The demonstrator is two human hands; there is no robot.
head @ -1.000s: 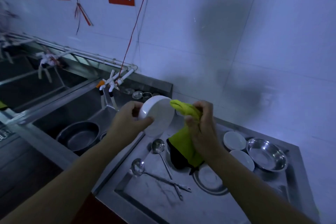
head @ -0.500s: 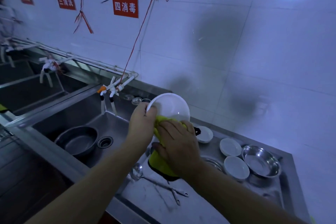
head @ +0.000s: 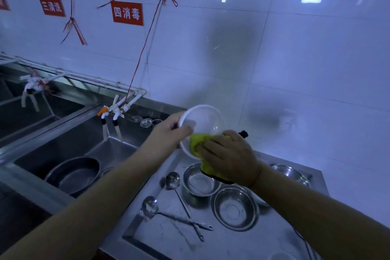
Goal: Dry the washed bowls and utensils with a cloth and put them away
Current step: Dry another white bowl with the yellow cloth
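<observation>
left hand (head: 168, 131) gripping the rim of a round white bowl (head: 203, 121) tilted above the steel drainboard (head: 168, 236), right hand (head: 229, 155) curled around a yellow-green cloth (head: 197, 141) pressed into the bowl's lower inside, steel bowls (head: 235, 207) and two long-handled steel ladles (head: 172, 179) lying below

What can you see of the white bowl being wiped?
The white bowl is round, smooth and glossy, ceramic or plastic by its look. It is held above the steel counter, tipped on edge, its opening facing the camera. The left hand grips its left rim; the right hand presses a yellow cloth into its lower inside.
</observation>
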